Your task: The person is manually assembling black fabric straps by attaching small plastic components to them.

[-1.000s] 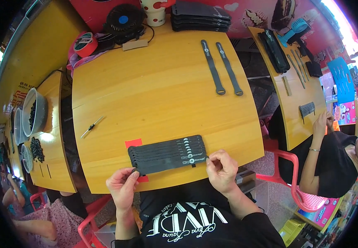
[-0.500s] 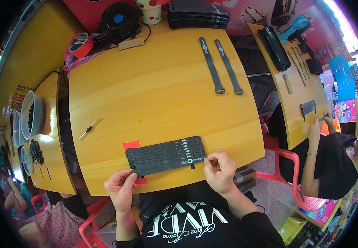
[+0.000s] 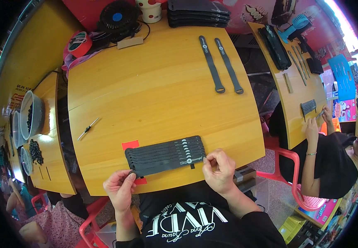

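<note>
A row of black storage straps (image 3: 162, 155) lies overlapped like a fan near the table's front edge, each with a loop end on the left. My left hand (image 3: 121, 187) pinches the loop end of the nearest strap between thumb and fingers. At the opposite end, my right hand (image 3: 220, 168) is closed with thumb and forefinger together at the strap's right tip. A red tape piece (image 3: 130, 144) shows at the upper left corner of the row, and another red tape piece (image 3: 140, 181) sits below it beside my left hand. A small dark tab pokes out under the right end.
Two single straps (image 3: 228, 66) lie at the far right of the table (image 3: 146, 82). A thin pen-like tool (image 3: 88, 129) rests at left. Along the back stand a black fan (image 3: 119, 18), a red tape roll (image 3: 79, 44) and stacked black straps (image 3: 197, 14). A co-worker (image 3: 332, 161) sits at right.
My hands and the row of straps stay almost where they were, with only a slight shift of the view. The co-worker's hands at the right have moved a little.
</note>
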A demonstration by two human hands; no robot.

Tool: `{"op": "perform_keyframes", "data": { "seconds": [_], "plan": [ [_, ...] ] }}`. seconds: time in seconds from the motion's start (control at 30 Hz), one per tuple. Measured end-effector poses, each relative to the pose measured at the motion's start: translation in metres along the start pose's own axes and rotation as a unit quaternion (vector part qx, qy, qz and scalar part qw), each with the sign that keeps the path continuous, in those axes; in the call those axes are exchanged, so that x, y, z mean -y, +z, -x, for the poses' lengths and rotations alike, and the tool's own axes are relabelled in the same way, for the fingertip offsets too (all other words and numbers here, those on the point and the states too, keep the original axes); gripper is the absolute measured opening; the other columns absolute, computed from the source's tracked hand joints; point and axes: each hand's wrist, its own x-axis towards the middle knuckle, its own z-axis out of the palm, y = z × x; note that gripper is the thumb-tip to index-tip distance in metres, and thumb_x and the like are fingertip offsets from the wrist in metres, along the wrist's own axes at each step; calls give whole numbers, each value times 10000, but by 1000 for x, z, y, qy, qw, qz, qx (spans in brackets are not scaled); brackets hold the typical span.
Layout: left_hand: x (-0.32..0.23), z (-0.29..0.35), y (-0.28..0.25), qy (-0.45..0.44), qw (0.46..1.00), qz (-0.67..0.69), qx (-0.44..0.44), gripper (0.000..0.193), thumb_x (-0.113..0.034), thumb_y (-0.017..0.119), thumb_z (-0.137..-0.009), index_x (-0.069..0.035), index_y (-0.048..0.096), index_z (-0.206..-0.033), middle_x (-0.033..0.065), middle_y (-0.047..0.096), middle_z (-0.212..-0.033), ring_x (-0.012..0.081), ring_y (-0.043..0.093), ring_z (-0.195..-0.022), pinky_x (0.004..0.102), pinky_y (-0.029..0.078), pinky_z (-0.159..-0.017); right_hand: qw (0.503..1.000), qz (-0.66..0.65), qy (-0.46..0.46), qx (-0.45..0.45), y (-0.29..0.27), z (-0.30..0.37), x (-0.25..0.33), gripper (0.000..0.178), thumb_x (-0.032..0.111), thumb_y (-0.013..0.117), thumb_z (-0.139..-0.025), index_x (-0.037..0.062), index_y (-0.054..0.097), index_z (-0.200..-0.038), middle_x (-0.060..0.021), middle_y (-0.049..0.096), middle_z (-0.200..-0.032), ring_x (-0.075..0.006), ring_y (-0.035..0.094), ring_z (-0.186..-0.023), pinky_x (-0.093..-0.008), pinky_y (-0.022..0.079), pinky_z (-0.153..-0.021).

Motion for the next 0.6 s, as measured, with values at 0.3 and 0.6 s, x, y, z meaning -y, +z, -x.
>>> {"op": "perform_keyframes", "data": {
  "seconds": [0.3,0.6],
  "plan": [
    [1,0,0,7,1000,-3,4,91,47,710,-851,22,707,-938,26,666,-715,49,575,-548,167,425,-470,1000,11,0,-2,1,-2,2,247,-148,634,-650,42,533,-771,-74,537,-672,-202,585,-527,-281,456,-485],
    [0,0,0,3,1000,1,6,93,41,717,-852,20,709,-942,27,671,-726,48,573,-549,166,424,-469,1000,21,6,-2,1,-4,3,248,-145,631,-648,49,522,-758,-66,525,-659,-195,573,-515,-291,435,-470]
  ]
}}
